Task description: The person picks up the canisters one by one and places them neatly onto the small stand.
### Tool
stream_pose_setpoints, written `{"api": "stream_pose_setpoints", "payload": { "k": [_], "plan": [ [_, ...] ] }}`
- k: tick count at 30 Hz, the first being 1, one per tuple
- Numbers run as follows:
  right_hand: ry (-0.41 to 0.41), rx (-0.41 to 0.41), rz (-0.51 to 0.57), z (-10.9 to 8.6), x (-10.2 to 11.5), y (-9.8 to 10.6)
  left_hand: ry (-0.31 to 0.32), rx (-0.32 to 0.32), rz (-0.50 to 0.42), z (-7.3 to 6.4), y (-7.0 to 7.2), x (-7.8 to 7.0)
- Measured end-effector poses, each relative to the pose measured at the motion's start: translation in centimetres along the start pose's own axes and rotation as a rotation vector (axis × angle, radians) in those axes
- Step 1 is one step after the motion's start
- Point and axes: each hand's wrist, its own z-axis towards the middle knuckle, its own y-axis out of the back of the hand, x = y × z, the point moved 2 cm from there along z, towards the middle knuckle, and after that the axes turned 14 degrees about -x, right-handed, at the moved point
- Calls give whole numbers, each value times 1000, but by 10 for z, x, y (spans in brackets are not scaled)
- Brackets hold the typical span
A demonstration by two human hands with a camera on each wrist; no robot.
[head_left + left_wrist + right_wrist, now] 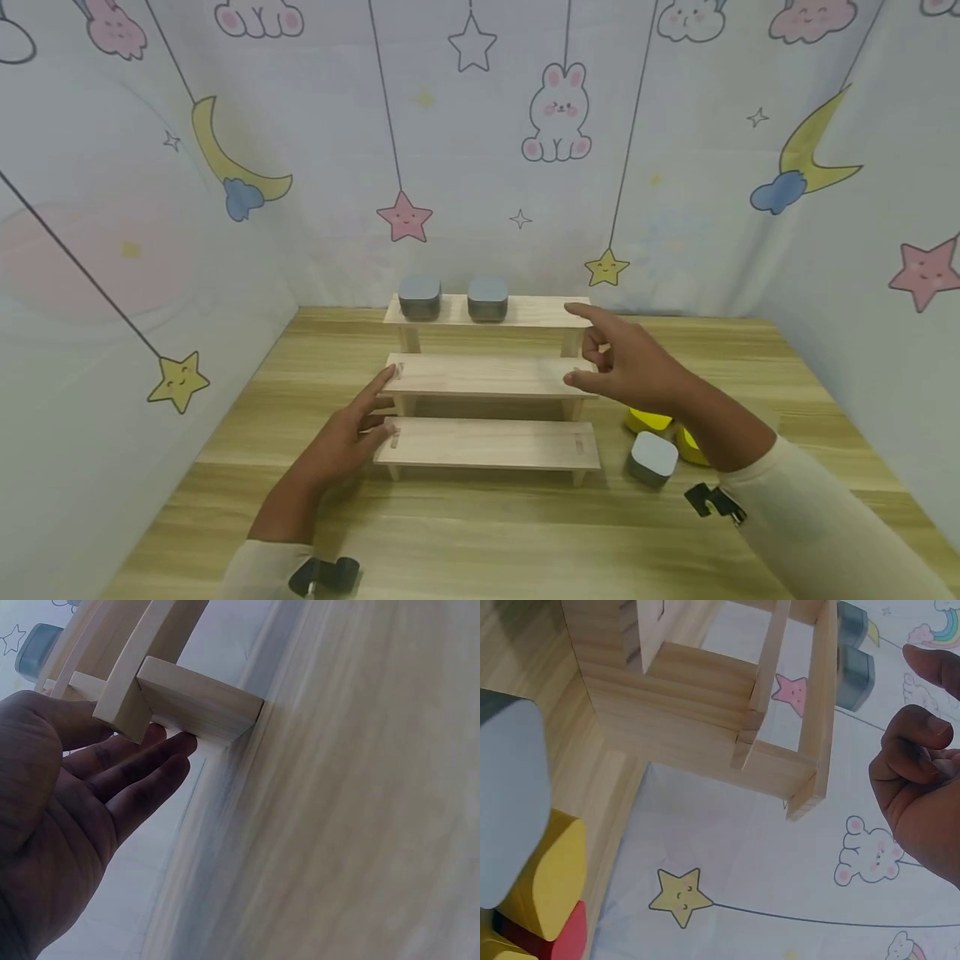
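Note:
A three-step wooden shelf stands on the table, with two grey rounded blocks on its top step. My left hand is at the shelf's left end; the index fingertip rests at the middle step and the thumb at the lowest one. In the left wrist view its other fingers extend beside the shelf's leg. My right hand hovers by the shelf's right end, holding nothing. Its index finger points toward the top step, thumb apart, the remaining fingers loosely curled.
Right of the shelf, a grey block and yellow blocks lie on the table, partly under my right forearm. A red block shows beside a yellow block in the right wrist view. Printed curtains surround the table.

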Motion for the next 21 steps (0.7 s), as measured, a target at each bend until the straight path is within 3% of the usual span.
{"api": "stream_pose_setpoints", "payload": {
  "k": [10,16,21],
  "plan": [
    [-82,-4,171,-54,-17,-10,-13,12,11,0,1,3],
    [-63,-54,109,-74,-36,-11,-25,13,4,2,2,4],
    [-109,-72,71,-88,-53,-9,-23,12,1,1,2,5]
  ]
}}
